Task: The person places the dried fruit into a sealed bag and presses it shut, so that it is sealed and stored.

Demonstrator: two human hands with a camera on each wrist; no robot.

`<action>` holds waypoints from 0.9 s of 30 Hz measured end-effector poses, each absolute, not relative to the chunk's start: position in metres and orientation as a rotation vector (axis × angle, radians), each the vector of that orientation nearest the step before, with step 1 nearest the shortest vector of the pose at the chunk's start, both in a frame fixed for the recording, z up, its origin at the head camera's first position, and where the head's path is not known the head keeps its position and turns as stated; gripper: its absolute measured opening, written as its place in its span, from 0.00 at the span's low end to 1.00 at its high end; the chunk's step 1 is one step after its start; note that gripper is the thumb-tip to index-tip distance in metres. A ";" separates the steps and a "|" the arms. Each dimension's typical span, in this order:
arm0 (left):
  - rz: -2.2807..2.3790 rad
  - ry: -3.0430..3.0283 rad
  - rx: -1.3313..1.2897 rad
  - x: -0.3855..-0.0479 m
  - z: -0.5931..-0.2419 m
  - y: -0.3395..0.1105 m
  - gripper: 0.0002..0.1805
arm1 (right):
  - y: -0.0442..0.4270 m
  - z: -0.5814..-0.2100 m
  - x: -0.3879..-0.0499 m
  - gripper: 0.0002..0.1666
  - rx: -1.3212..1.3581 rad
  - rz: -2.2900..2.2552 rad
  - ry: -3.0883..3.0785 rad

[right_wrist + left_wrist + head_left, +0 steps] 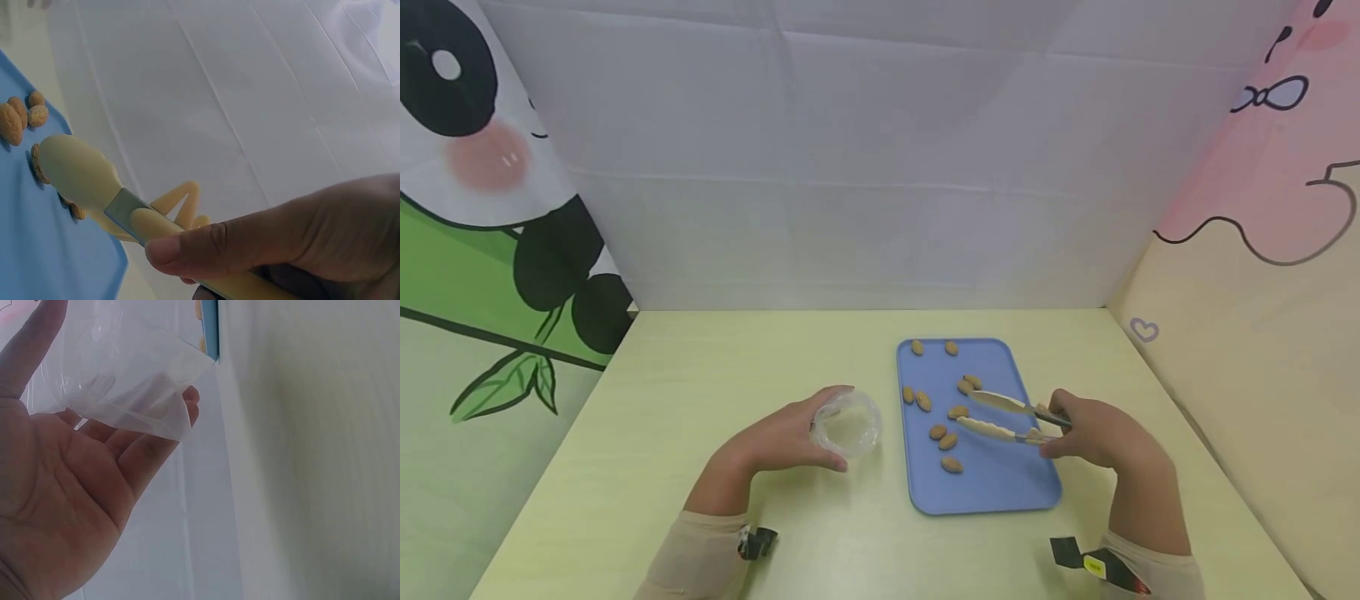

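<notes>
My right hand (1101, 429) holds a pair of tongs (1000, 402) with cream scalloped heads and metal arms, thumb along one arm in the right wrist view. The tongs' heads stand apart over a blue tray (1000, 483), close to several brown almonds in their shells, one almond (958, 412) lying by the lower head. To the tray's left, my left hand (790, 433) curves its thumb and fingers round a clear plastic bag (144, 400). From above, the bag's mouth forms a round ring. I see no almond inside it.
More almonds (951, 465) lie scattered over the tray's left half and far end. A pale yellow table (737, 358) bears everything. A white sheet (865, 242) rises behind it, with printed cloth walls at left and right.
</notes>
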State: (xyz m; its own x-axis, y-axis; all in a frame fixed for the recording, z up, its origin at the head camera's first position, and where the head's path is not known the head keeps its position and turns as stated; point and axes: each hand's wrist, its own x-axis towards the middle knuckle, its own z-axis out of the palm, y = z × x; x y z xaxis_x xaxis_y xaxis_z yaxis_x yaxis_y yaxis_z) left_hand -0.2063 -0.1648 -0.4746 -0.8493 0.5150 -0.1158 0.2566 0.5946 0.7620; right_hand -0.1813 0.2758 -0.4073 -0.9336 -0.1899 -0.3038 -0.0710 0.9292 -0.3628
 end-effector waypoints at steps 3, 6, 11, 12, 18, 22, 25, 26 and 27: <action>1.112 2.505 0.629 -0.206 -0.474 -0.164 0.57 | 0.275 -0.408 -0.183 0.25 -0.186 -0.488 2.742; 1.112 2.504 0.635 -0.205 -0.473 -0.164 0.57 | 0.274 -0.410 -0.184 0.25 -0.179 -0.483 2.736; 1.109 2.499 0.637 -0.204 -0.470 -0.163 0.57 | 0.272 -0.411 -0.186 0.23 -0.165 -0.495 2.715; 1.107 2.500 0.637 -0.204 -0.470 -0.163 0.57 | 0.271 -0.411 -0.186 0.23 -0.162 -0.499 2.710; 1.098 2.504 0.641 -0.204 -0.471 -0.162 0.57 | 0.270 -0.412 -0.186 0.22 -0.158 -0.506 2.708; 1.104 2.502 0.636 -0.204 -0.471 -0.162 0.57 | 0.270 -0.412 -0.186 0.20 -0.155 -0.524 2.700; 1.111 2.500 0.629 -0.203 -0.471 -0.163 0.57 | 0.271 -0.412 -0.186 0.20 -0.153 -0.537 2.691; 1.113 2.499 0.628 -0.203 -0.471 -0.163 0.57 | 0.271 -0.412 -0.187 0.20 -0.157 -0.538 2.691; 1.111 2.499 0.628 -0.203 -0.470 -0.163 0.57 | 0.271 -0.412 -0.187 0.20 -0.154 -0.540 2.691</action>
